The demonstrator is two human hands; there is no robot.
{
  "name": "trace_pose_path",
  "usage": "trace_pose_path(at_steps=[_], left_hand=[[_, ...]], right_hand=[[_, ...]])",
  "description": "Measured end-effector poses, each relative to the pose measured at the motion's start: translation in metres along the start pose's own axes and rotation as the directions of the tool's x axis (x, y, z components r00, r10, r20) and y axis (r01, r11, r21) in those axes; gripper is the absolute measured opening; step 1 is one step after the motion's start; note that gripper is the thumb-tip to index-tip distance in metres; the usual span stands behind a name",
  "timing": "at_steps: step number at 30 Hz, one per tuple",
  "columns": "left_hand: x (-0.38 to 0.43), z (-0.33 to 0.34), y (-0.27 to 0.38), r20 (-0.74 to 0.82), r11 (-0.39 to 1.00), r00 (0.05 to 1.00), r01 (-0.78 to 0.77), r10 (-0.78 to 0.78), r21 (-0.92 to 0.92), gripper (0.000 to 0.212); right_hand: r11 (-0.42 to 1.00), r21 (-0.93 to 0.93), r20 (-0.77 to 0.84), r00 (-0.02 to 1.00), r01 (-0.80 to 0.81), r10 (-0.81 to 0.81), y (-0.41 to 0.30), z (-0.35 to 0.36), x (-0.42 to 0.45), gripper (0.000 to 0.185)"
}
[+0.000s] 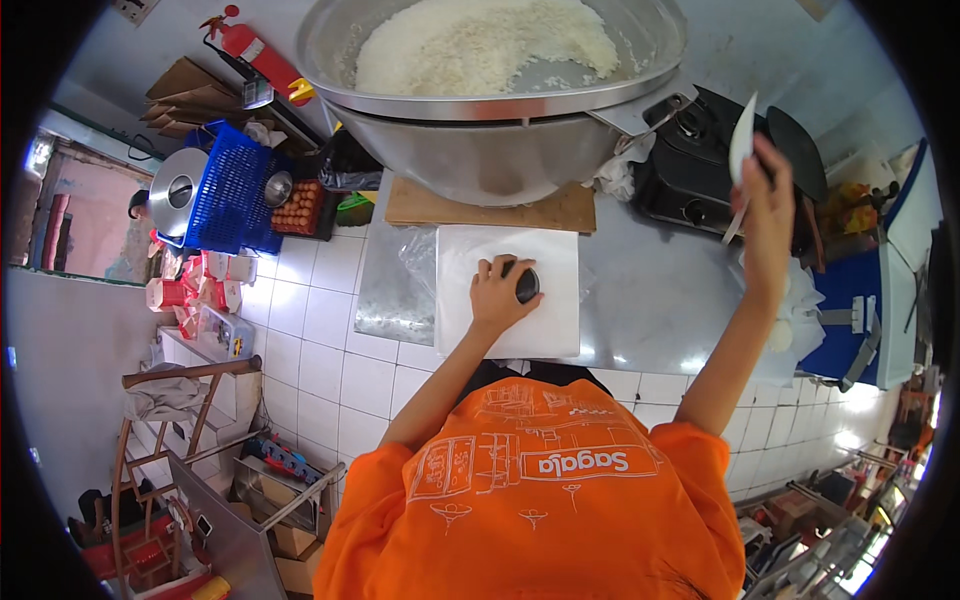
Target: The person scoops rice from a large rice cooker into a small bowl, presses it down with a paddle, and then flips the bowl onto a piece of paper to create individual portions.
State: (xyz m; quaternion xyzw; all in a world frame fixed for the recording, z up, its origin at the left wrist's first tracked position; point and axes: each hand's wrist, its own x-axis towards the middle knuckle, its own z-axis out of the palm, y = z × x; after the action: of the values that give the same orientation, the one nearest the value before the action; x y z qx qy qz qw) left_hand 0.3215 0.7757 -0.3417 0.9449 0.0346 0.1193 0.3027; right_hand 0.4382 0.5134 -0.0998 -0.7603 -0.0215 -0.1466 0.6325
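My left hand [495, 296] grips a small black round cup or mould [528, 286], which rests on a stack of white paper sheets [540, 334]. My right hand [766, 206] is raised over the right side of the steel table [645, 300], holding a white rice paddle [742, 139] with its blade upward. Beyond the paper stands a big metal bowl [480, 146] of cooked white rice [480, 45]; some of its bottom shows on the right. Beneath the bowl lies a wooden board [420, 202]. Whether the cup contains anything is hard to tell.
A black portable stove [675, 180] sits right of the bowl. Near the table's right edge are white paper wraps [795, 330] and a blue cooler box [847, 315]. On the left are a blue plastic crate [240, 195], eggs [296, 206] and a fire extinguisher [266, 56].
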Motion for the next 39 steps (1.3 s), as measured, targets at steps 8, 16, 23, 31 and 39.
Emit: trace_pose_path(at_steps=[8,16,23,31,39], left_hand=[[-0.008,0.011,0.017,-0.143,0.977,0.971,-0.175,0.192,0.121,0.051],[-0.011,-0.023,-0.062,0.163,0.03,0.765,0.231,-0.623,-0.973,0.072],[-0.042,-0.082,-0.15,0.153,0.347,0.696,0.521,-0.702,-0.78,0.056],[-0.044,-0.113,-0.158,-0.087,0.746,0.762,0.646,-0.641,0.161,0.053],[0.03,-0.034,-0.041,-0.328,0.885,0.912,-0.071,0.244,0.461,0.047]], right_hand=[[0.878,0.072,-0.041,0.878,-0.473,0.477,0.16,-0.019,-0.105,0.04],[0.898,-0.185,0.07,0.906,-0.4,0.418,0.238,0.06,-0.128,0.039],[0.917,-0.398,0.133,0.991,0.026,0.03,0.248,0.107,-0.125,0.051],[0.699,-0.715,0.243,0.945,0.023,0.217,0.246,0.105,-0.133,0.057],[0.82,-0.572,0.171,0.981,0.02,0.096,0.257,0.1,-0.143,0.045]])
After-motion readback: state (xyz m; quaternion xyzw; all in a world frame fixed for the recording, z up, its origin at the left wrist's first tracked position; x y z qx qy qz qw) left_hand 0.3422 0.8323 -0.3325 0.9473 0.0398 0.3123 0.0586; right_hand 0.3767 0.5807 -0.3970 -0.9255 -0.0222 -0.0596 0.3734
